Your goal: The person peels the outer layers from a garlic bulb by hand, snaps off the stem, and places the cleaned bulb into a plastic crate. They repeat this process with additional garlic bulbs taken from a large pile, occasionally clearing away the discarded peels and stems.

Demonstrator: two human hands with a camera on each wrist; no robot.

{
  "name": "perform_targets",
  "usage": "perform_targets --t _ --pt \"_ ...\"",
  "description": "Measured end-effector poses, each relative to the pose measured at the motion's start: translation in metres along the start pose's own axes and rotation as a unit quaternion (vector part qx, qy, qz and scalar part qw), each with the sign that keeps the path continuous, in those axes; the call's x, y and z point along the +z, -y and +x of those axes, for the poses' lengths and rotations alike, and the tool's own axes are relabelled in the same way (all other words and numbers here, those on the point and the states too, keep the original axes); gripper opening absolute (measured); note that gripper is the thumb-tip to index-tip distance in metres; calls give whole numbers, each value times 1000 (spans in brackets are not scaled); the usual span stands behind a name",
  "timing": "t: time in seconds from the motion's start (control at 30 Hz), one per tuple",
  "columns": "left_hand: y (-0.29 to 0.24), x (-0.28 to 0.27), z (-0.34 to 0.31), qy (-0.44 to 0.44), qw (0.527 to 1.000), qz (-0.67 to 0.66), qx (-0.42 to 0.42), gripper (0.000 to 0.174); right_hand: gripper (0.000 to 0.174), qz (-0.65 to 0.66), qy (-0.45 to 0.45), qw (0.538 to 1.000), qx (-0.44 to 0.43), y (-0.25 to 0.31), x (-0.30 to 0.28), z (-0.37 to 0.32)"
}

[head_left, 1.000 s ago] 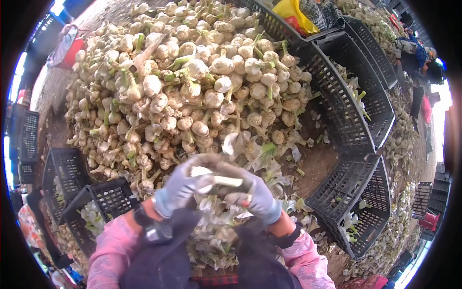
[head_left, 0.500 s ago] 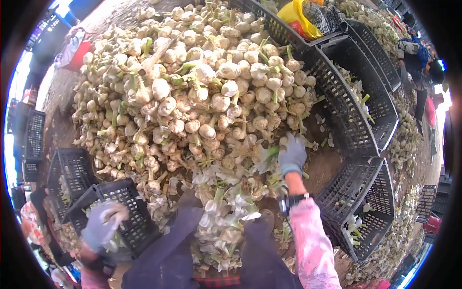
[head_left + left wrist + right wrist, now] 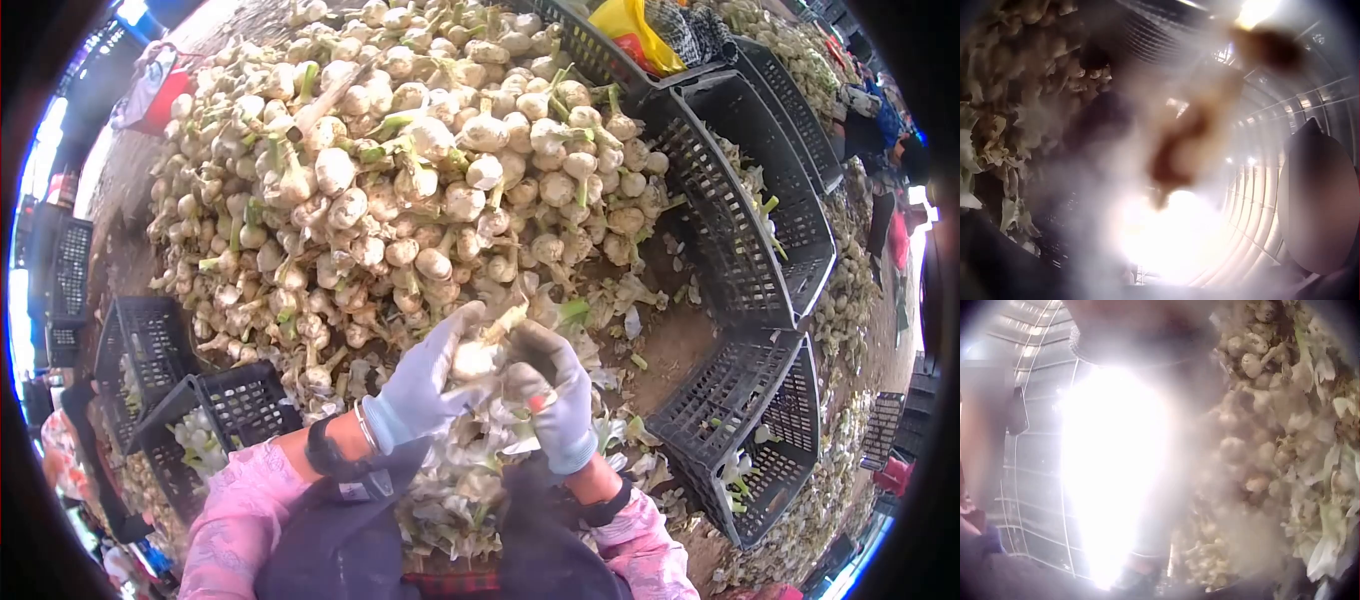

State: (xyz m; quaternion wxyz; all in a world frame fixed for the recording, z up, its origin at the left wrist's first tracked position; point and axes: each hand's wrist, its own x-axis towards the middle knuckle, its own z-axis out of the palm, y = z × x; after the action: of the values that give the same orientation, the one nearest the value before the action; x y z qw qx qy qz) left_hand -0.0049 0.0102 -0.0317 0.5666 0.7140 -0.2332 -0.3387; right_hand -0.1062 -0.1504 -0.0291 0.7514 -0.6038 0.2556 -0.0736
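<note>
A garlic bulb (image 3: pixel 478 360) with its dry stalk tilted up to the right is between my two gloved hands, in the head view. My left hand (image 3: pixel 420 385) grips it from the left, fingers behind it and thumb in front. At its right side, my right hand (image 3: pixel 558 405) has curled fingers and thumb right at the stalk and outer skin. Behind them rises a big heap of unpeeled garlic (image 3: pixel 330 215). Peeled-off garlic skins (image 3: pixel 465 500) lie between my legs. Both wrist views are blurred and glared, with the bulb hidden.
Black crates (image 3: pixel 240 405) with peeled garlic stand at my left. On the right are another black crate (image 3: pixel 690 400) and larger ones (image 3: pixel 725 200) behind it. A yellow bag (image 3: pixel 638 35) lies at the back, a red bucket (image 3: pixel 160 100) at the far left.
A peeled bulb was in my hands first. Then the left hand went to the left crate and the right reached to the heap's edge. Now both are together at an unpeeled bulb.
</note>
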Motion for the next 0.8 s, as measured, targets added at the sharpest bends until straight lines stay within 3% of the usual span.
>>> perform_targets --t 0.07,0.13,0.2,0.33,0.5,0.53,0.63,0.7,0.73,0.8 --pt "-14 -3 -1 0 974 211 86 84 38 139 46 986 85 12 -1 0" --pt "-15 2 2 5 962 228 147 92 37 227 110 956 148 13 3 -1" --pt "-20 2 2 12 946 267 185 93 30 212 83 967 117 -12 5 -5" --pt "-19 -2 -2 44 965 220 136 91 25 256 87 952 146 -9 5 -7" --pt "-16 -7 -2 52 969 191 146 89 23 246 106 952 148 -1 -1 -7" --pt "-15 -8 -2 55 970 191 143 89 22 202 101 967 122 3 -1 -7" --pt "-10 -3 -3 71 996 -32 29 89 20 45 85 995 22 5 0 -6" --pt "-25 -2 -4 71 982 -157 -72 89 22 -95 72 990 -73 -1 -2 -6" --pt "-32 -1 -4 70 966 -218 -122 89 24 -63 47 994 -71 -6 -1 -5" --pt "-22 6 -6 46 996 57 53 88 29 2 -4 998 -68 -14 6 -4"
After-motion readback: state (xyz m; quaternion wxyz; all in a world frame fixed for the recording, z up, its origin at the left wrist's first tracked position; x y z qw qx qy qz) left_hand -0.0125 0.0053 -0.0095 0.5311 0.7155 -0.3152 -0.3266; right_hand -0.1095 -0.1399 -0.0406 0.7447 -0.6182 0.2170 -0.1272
